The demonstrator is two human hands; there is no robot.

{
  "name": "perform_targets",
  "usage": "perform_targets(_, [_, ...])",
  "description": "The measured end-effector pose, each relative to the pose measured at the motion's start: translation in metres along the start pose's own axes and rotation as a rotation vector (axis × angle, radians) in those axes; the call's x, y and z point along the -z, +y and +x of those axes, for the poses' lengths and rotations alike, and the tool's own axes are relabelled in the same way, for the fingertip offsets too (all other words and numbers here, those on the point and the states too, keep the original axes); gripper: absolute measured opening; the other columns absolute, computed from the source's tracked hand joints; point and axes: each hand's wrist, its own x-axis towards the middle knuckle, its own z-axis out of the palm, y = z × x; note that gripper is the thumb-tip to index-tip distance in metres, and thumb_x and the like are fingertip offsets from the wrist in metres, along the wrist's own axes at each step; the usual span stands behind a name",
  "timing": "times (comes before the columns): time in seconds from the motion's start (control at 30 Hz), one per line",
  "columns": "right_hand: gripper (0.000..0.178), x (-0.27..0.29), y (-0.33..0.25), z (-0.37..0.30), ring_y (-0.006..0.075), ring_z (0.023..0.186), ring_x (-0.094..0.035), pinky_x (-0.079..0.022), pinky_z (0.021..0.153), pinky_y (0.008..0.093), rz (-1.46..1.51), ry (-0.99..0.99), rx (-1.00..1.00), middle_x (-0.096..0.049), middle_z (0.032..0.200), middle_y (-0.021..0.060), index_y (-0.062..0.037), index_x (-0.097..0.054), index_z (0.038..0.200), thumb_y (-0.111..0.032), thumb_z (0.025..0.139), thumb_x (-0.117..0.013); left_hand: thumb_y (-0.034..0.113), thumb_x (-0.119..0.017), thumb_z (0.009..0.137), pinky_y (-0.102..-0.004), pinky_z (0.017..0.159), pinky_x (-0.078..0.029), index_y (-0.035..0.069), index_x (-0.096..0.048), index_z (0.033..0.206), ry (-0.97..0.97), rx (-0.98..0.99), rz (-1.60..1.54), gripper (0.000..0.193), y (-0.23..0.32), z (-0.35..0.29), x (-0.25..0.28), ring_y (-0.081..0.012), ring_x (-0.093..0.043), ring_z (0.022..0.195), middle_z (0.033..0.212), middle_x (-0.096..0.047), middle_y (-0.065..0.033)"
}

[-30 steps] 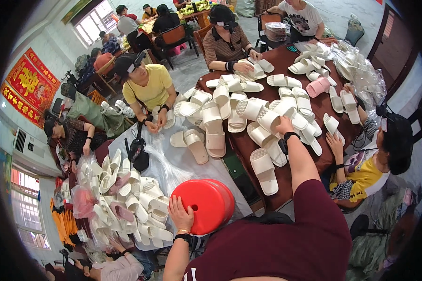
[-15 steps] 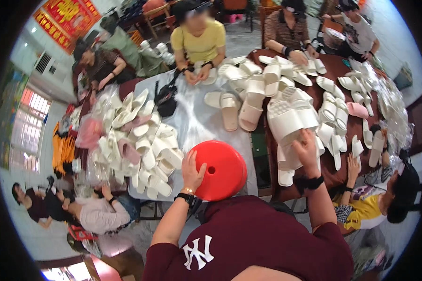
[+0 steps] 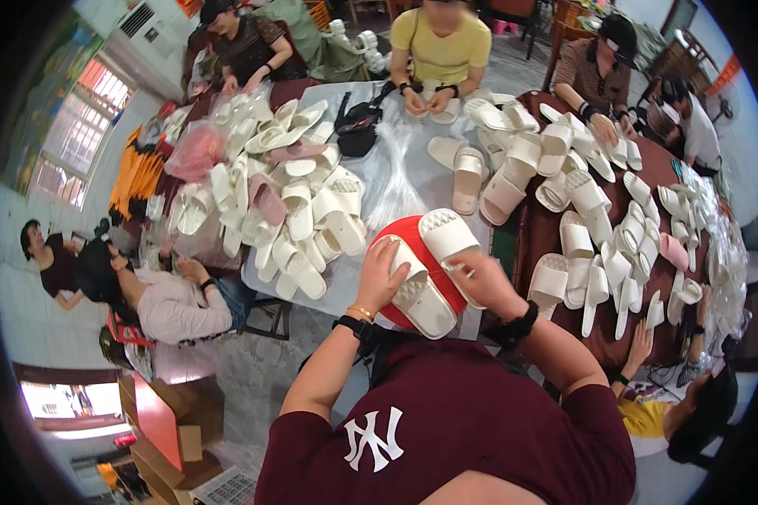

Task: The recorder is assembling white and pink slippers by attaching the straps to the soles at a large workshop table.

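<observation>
Two white slide slippers lie side by side over a round red stool top (image 3: 411, 229) in front of me. My left hand (image 3: 382, 279) holds the left slipper (image 3: 425, 307) near its strap, thumb across the top. At the right slipper (image 3: 445, 231), my right hand (image 3: 488, 282) grips the strap area, its fingers bent and slightly blurred. The textured footbed of the right slipper faces up, and my fingers hide part of its strap. Most of the stool is covered by the slippers and my hands.
A big heap of white slippers (image 3: 299, 198) with a few pink ones lies on the left. More slippers (image 3: 585, 194) cover the brown cloth (image 3: 556, 324) at right. Beyond the stool are clear plastic film (image 3: 396, 172) and a black bag (image 3: 358, 130). Several people sit around the tables.
The pair of slippers has come from the right-hand pile onto the red stool. My right hand moved left with it; my left hand shifted from the bare stool top to a slipper. The view turned.
</observation>
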Motion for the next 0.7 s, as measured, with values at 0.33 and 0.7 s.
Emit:
perform_targets(0.33, [0.041, 0.009, 0.08, 0.044, 0.0313, 0.096, -0.061, -0.049, 0.083, 0.0365, 0.036, 0.087, -0.183, -0.061, 0.109, 0.0203, 0.003, -0.056, 0.118, -0.021, 0.085, -0.06, 0.018, -0.06, 0.083, -0.0394, 0.083, -0.048, 0.003, -0.063, 0.108, 0.531, 0.585, -0.134, 0.029, -0.12, -0.016, 0.023, -0.0322, -0.061, 0.091, 0.098, -0.065, -0.0158])
perform_targets(0.7, [0.028, 0.003, 0.069, 0.027, 0.0124, 0.082, -0.059, -0.047, 0.074, 0.0263, 0.068, 0.1, -0.249, -0.064, 0.094, 0.0069, 0.0031, -0.06, 0.11, -0.014, 0.088, -0.059, 0.02, -0.059, 0.075, -0.0456, 0.087, -0.048, 0.004, -0.065, 0.1, -0.097, 0.867, 0.183, 0.03, -0.219, -0.039, -0.08, -0.0373, -0.06, 0.101, 0.102, -0.065, -0.0212])
